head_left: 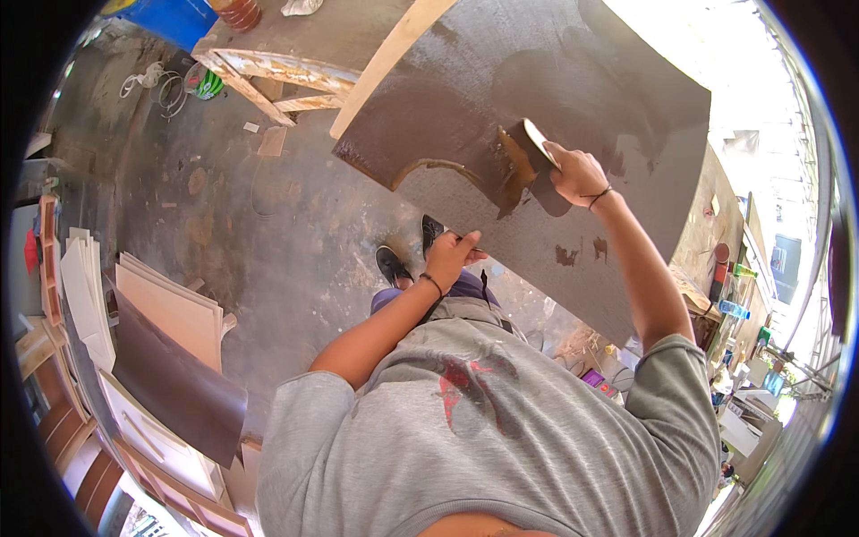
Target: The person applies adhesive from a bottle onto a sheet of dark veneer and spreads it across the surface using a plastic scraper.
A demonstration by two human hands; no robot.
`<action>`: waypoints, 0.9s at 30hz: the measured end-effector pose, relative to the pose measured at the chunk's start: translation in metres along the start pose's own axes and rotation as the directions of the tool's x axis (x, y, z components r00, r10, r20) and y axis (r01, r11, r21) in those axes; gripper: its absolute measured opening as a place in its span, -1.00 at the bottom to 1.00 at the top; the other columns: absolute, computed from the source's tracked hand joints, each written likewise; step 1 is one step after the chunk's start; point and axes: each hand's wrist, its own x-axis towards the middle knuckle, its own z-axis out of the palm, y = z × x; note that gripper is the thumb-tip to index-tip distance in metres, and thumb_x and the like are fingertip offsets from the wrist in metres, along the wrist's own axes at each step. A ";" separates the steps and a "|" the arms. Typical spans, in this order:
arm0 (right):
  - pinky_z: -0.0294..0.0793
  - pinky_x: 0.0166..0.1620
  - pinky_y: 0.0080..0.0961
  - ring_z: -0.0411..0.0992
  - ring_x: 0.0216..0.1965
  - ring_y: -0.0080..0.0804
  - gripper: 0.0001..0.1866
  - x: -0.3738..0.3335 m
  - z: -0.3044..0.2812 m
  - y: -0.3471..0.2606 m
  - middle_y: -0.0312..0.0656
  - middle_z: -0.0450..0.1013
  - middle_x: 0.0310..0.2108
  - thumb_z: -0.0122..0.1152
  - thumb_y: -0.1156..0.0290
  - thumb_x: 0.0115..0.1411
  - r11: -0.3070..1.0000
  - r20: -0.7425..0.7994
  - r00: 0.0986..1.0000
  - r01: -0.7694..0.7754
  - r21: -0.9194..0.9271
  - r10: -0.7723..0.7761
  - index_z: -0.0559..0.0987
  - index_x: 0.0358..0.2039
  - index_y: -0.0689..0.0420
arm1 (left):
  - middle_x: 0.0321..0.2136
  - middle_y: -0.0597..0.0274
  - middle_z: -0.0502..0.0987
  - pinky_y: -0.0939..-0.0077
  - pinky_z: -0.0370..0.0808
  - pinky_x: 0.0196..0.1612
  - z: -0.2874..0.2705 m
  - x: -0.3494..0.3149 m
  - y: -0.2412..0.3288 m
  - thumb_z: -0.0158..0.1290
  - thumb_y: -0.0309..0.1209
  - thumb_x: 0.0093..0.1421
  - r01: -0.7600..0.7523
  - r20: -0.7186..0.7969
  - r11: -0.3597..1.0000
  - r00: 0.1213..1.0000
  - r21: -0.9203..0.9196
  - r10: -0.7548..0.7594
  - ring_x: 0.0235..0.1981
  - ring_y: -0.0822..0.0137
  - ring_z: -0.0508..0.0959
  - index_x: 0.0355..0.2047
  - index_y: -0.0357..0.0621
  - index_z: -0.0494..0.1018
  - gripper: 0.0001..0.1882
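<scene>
My right hand (577,174) is closed round a flat spreader (540,141) with a pale edge, tilted against a large dark grey-brown sheet (429,116). Wet brown glue (517,179) lies in a thick ridge beside the spreader. Smeared patches of it cover much of the sheet's far part, while the near part is lighter with a few small blobs. At the sheet's near edge, in front of my waist, is my left hand (455,258) with its fingers curled together. What those fingers hold, if anything, I cannot make out.
A wooden workbench (313,36) stands beyond the sheet at the upper left. A green-and-white tub (208,82) and loose cord sit on the floor nearby. Stacked boards (170,304) and a curved dark sheet (179,367) lean at the left. Bottles and clutter line the right.
</scene>
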 end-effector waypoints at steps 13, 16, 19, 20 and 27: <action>0.40 -0.21 -0.10 0.44 -0.34 0.10 -0.73 0.034 0.029 -0.174 0.12 0.46 -0.45 0.00 0.31 -0.08 0.987 -0.178 0.979 0.119 0.109 -0.098 0.49 -0.37 0.16 | -0.54 0.07 0.50 0.62 0.52 -0.53 0.023 0.009 -0.031 0.02 -0.39 0.16 -0.151 0.029 0.987 0.988 -0.055 0.153 -0.54 0.36 0.59 -0.52 -0.38 0.27 -0.73; 0.41 -0.23 -0.11 0.45 -0.35 0.08 -0.74 0.035 0.029 -0.209 0.10 0.47 -0.46 0.01 0.31 -0.08 0.982 -0.157 0.978 0.152 0.110 -0.134 0.50 -0.39 0.17 | -0.58 0.08 0.49 0.62 0.53 -0.53 0.022 0.013 -0.034 0.00 -0.36 0.17 -0.212 0.045 0.977 0.977 0.034 0.211 -0.53 0.35 0.60 -0.51 -0.38 0.26 -0.71; 0.44 -0.28 -0.14 0.47 -0.39 0.04 -0.76 0.040 0.037 -0.226 0.08 0.47 -0.49 0.02 0.31 -0.07 0.972 -0.144 0.966 0.225 0.073 -0.213 0.50 -0.41 0.17 | -0.58 0.10 0.50 0.58 0.50 -0.56 0.028 0.003 -0.026 0.02 -0.36 0.16 -0.371 0.019 0.915 0.928 0.160 0.373 -0.55 0.37 0.59 -0.49 -0.38 0.32 -0.73; 0.44 -0.28 -0.14 0.47 -0.40 0.03 -0.76 0.041 0.039 -0.233 0.08 0.47 -0.49 0.02 0.31 -0.07 0.968 -0.129 0.963 0.244 0.055 -0.236 0.50 -0.41 0.17 | -0.55 0.11 0.51 0.52 0.50 -0.54 0.026 0.006 -0.029 0.02 -0.37 0.15 -0.436 0.055 0.872 0.898 0.223 0.436 -0.53 0.34 0.59 -0.48 -0.37 0.34 -0.75; 0.43 -0.40 -0.15 0.48 -0.47 -0.01 -0.78 0.031 0.050 -0.259 0.00 0.48 -0.55 0.01 0.38 -0.06 0.906 -0.098 0.901 0.416 -0.074 -0.422 0.49 -0.36 0.13 | -0.39 0.22 0.57 0.26 0.44 -0.26 0.007 0.052 -0.086 0.02 -0.37 0.08 -0.665 0.354 0.037 0.443 0.746 0.823 -0.30 0.05 0.53 -0.34 -0.23 0.47 -0.80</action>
